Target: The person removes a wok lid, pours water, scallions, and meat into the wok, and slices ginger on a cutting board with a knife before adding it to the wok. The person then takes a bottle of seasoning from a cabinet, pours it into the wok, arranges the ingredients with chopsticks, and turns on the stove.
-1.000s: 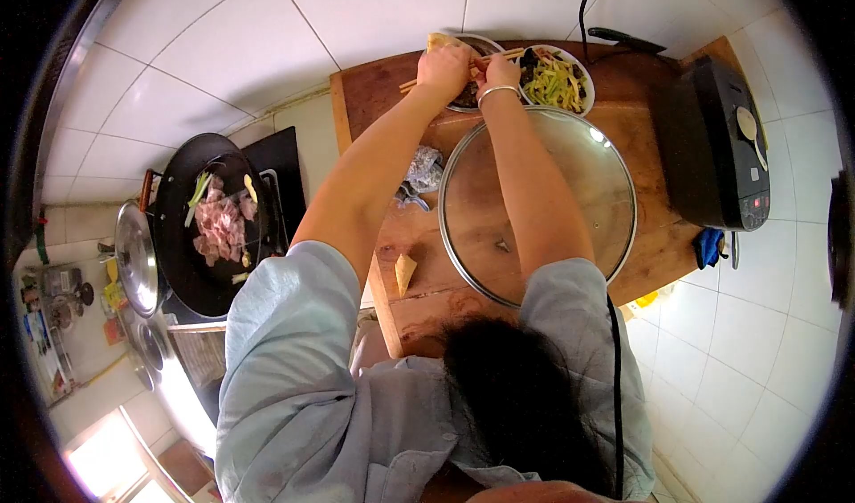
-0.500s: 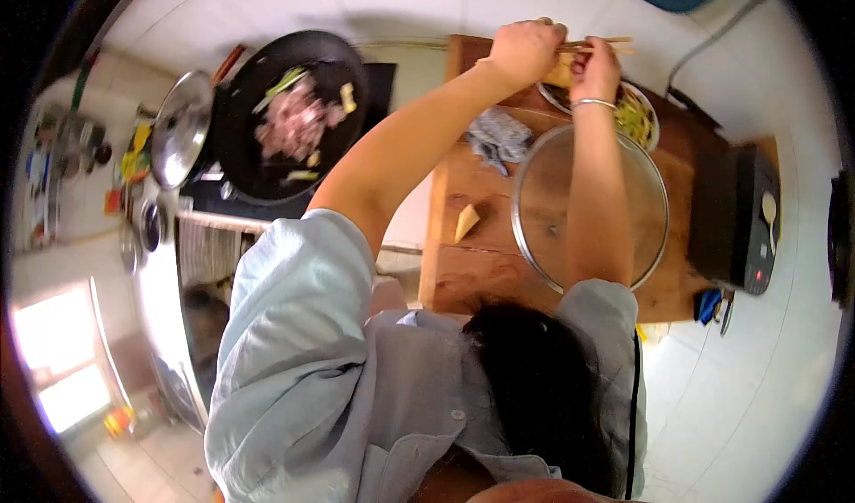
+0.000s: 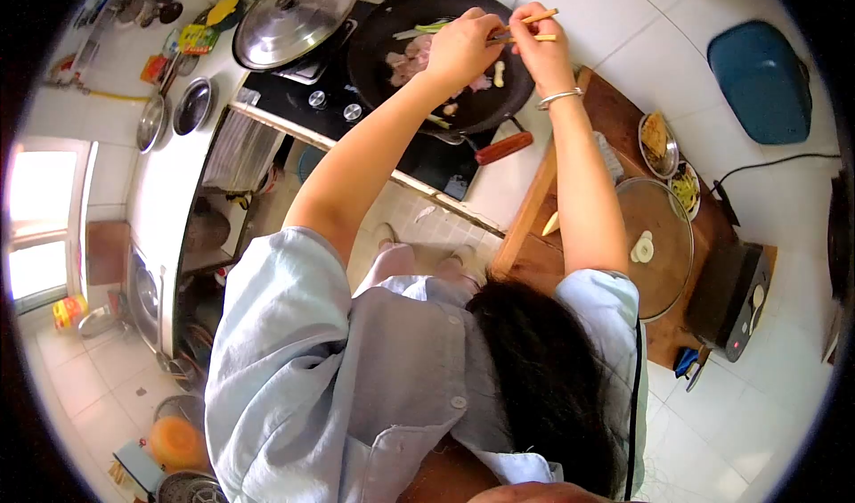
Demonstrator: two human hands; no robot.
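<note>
My left hand point(image 3: 463, 50) is closed at one end of a pair of wooden chopsticks point(image 3: 534, 38), above the wok. My right hand point(image 3: 543, 50), with a bracelet at its wrist, grips the same chopsticks from the right, and their other ends stick out past its fingers. Beneath both hands sits a black wok point(image 3: 374, 62) on the stove. Pale pink meat point(image 3: 411, 59), green scallion pieces point(image 3: 432, 27) and a few yellowish slices point(image 3: 499, 73) lie inside it. My left hand and forearm hide part of the wok's contents.
A lidded pan point(image 3: 298, 17) stands left of the wok. The wok's red-brown handle point(image 3: 504, 148) points toward me. On the wooden table point(image 3: 534, 252) at right are a glass lid point(image 3: 663, 262), a bowl with yellow food point(image 3: 657, 145), a bowl of shredded vegetables point(image 3: 684, 189) and a black appliance point(image 3: 726, 302).
Both hands have moved left with the chopsticks, from above the bowls on the table to above the wok. My view has turned toward the stove.
</note>
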